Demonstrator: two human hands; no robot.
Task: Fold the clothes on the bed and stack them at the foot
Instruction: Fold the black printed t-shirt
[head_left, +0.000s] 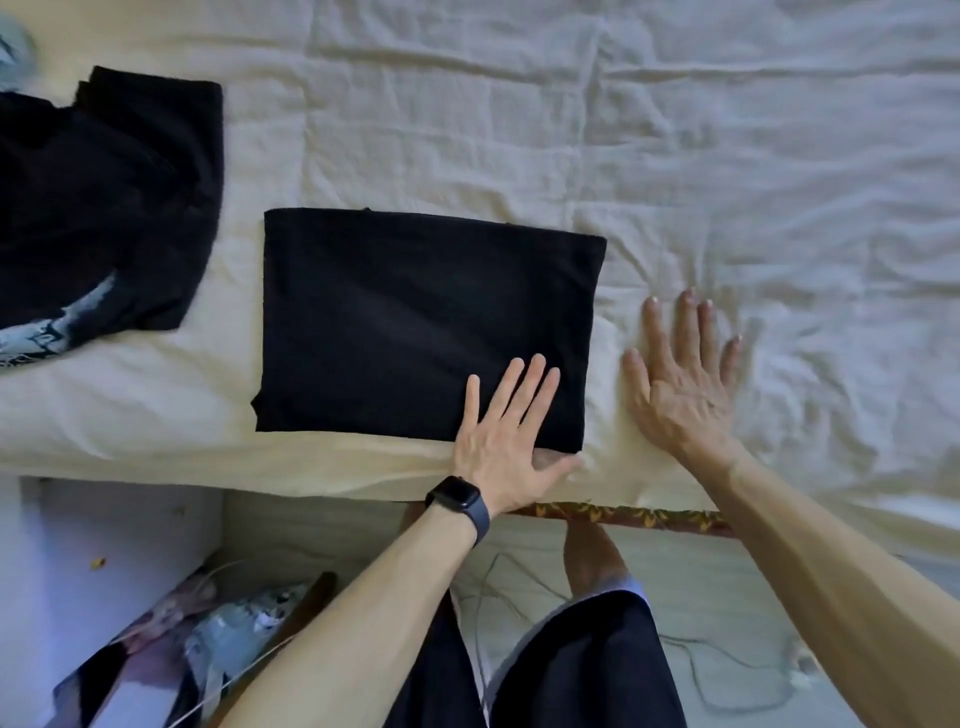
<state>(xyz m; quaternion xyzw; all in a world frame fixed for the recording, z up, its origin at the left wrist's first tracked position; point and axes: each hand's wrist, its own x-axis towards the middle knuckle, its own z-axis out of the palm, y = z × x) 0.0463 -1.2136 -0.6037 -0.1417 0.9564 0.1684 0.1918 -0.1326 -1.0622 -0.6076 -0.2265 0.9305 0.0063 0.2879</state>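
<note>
Left hand (506, 431) is pressing flat, fingers straight, on a near corner of the folded black garment (426, 322) by the bed (130, 415) edge, right hand (680, 384) is lying spread on the sheet (779, 208) just beside it, while a crumpled printed garment (104, 208) at left is apparently awaiting folding.

Dark watch (457, 500) on left wrist, dark shorts (576, 670).

This is a bedroom in a home. A big bed (156, 410) with a wrinkly cream sheet (675, 130) fills the far side. Black clothes (104, 197) lie on it at the left. On the near floor (363, 525) lie a thin cord (727, 670) and a messy heap of things (218, 639).
</note>
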